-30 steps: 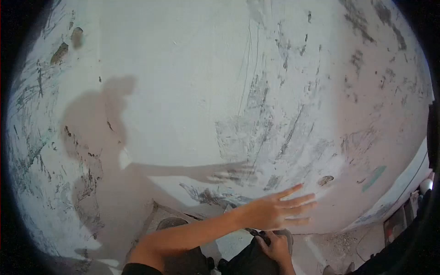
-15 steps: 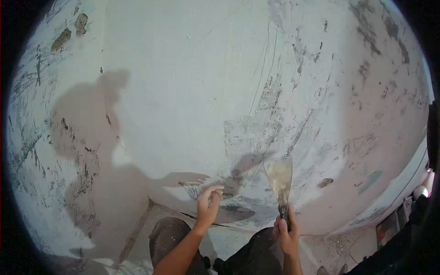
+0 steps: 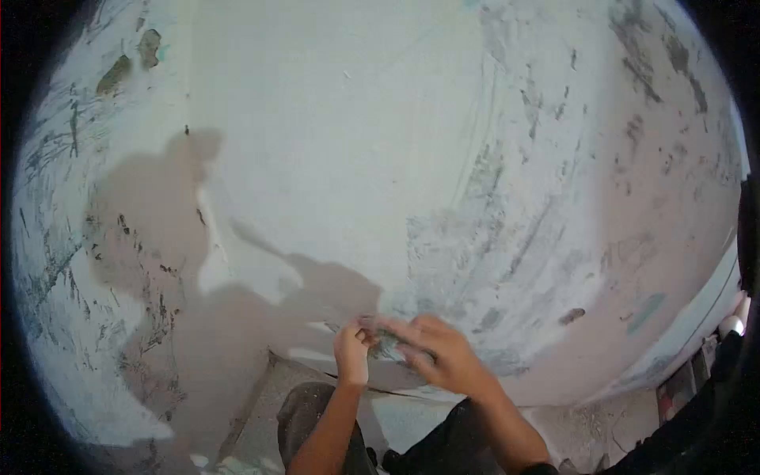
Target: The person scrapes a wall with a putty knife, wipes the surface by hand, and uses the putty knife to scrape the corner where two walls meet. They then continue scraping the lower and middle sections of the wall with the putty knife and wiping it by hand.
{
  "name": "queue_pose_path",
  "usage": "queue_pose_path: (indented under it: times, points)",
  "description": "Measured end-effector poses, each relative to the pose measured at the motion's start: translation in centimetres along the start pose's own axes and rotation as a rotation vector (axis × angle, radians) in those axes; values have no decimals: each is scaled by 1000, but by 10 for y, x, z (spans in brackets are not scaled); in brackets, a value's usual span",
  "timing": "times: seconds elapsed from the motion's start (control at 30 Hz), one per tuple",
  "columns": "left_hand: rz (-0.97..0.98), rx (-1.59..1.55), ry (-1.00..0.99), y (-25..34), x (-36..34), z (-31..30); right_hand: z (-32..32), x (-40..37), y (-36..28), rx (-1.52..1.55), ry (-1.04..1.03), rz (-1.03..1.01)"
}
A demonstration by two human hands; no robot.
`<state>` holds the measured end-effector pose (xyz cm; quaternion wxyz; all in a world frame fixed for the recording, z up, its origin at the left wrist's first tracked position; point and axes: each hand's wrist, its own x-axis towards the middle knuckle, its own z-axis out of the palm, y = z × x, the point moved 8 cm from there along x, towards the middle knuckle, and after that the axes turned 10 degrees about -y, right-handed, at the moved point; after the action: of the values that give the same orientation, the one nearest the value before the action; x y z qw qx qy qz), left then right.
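My right hand (image 3: 446, 358) has its fingers closed, blurred by motion, around the putty knife (image 3: 388, 345). Only a dark, smeared part of that tool shows between my hands; its blade is hard to make out. Close beside it on the left is my left hand (image 3: 351, 353), with fingers curled in near the tool's end. What those fingers hold, if anything, is hidden. Both hands are in front of the lower part of a pale wall (image 3: 317, 158), which carries dark scrape marks and patchy grey smears.
Two rough holes (image 3: 115, 75) mark the wall's upper left, and a smaller pit (image 3: 571, 317) sits at lower right. My knees (image 3: 305, 412) are near the wall's foot. Debris lies on the floor (image 3: 590, 431). Dark cloth and objects (image 3: 685, 392) are at the right edge.
My right hand has swung left with the putty knife, from upright in front of the wall to beside my left hand. The view has shifted slightly.
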<state>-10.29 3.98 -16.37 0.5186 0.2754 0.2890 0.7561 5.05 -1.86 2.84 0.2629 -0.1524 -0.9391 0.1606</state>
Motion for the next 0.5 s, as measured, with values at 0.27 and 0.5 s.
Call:
queue_pose_path:
  times: [0.27,0.5]
  points:
    - [102,-323,-324,2,-3,21,85,-77,85,-57,80,295]
    - [-165,-422,-248,-37,0,28,112,-106,123,126,-18,552]
